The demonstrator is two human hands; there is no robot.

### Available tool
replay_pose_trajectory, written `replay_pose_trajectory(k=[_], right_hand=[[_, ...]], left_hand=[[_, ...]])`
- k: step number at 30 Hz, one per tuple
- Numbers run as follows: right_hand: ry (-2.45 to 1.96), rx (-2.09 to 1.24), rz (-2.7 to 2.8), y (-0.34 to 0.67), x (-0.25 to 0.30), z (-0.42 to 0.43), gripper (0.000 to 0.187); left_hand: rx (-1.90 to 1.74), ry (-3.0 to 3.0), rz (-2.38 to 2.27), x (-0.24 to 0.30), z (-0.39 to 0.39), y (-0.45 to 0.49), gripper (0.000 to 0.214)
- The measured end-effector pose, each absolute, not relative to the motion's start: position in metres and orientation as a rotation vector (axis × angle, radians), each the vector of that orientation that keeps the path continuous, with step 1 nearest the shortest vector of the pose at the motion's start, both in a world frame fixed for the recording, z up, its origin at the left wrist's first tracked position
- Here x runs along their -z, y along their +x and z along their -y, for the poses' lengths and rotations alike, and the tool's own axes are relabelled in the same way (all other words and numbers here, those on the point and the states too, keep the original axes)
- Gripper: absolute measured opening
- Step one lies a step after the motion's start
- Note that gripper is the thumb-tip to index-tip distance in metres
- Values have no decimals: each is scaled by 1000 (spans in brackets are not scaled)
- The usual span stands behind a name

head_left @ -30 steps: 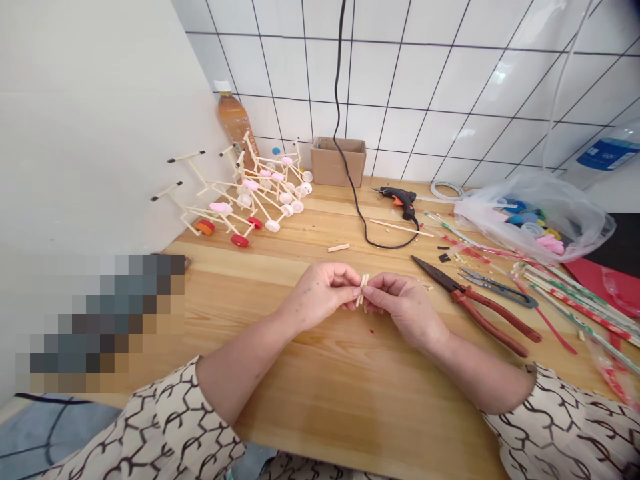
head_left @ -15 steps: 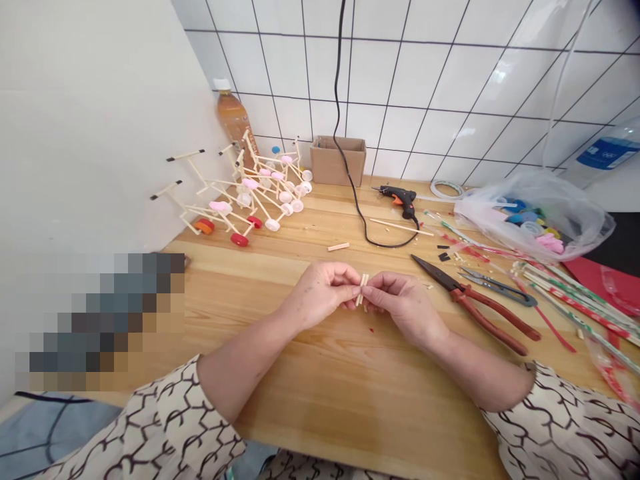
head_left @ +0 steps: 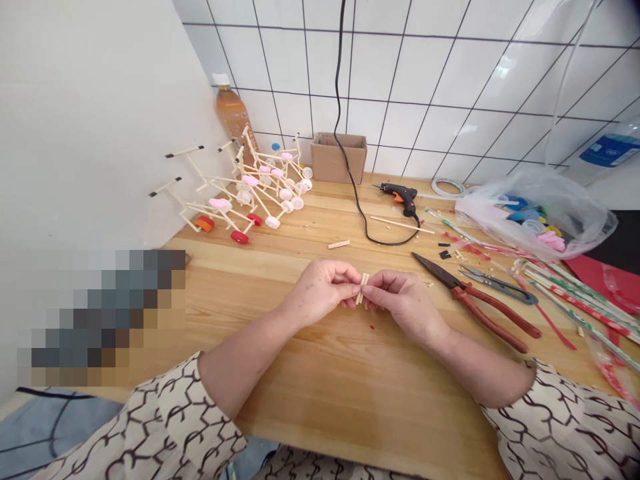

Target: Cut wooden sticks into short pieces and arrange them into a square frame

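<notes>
Both hands meet over the middle of the wooden table [head_left: 320, 393]. My left hand [head_left: 320, 291] and my right hand [head_left: 403, 303] pinch the same pair of short wooden stick pieces [head_left: 363, 285], held upright side by side between the fingertips. The sticks' lower ends are hidden by my fingers. Red-handled pliers [head_left: 480, 305] lie just right of my right hand, with small snips [head_left: 500, 283] beyond them.
Stick-and-bottle-cap models [head_left: 245, 193] stand at the back left by an orange drink bottle [head_left: 233, 120]. A cardboard box [head_left: 339, 158], a glue gun [head_left: 401, 197] with its black cord [head_left: 361, 213], a plastic bag of caps [head_left: 535, 217] and wrapped chopsticks [head_left: 575, 300] fill the back and right.
The hands have stayed pinched on the stick pieces; only the camera has tilted slightly.
</notes>
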State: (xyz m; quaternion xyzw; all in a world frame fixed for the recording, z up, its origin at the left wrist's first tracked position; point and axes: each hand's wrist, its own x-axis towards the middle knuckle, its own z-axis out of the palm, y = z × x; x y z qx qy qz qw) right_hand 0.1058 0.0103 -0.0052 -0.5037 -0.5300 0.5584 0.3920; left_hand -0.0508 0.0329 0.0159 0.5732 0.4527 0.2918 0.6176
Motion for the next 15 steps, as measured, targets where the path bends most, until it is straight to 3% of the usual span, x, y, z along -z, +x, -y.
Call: replay_pose_trajectory(k=[7,15], right_hand=[[-1336,-1360,1438,107,-9,-12,23],[-1547,-834,2069,123,-22,-15,8]], left_hand=[[-682,1471,-1050,-18,-34,-57,3],[-518,1736,-1121,-21,-38,-65,4]])
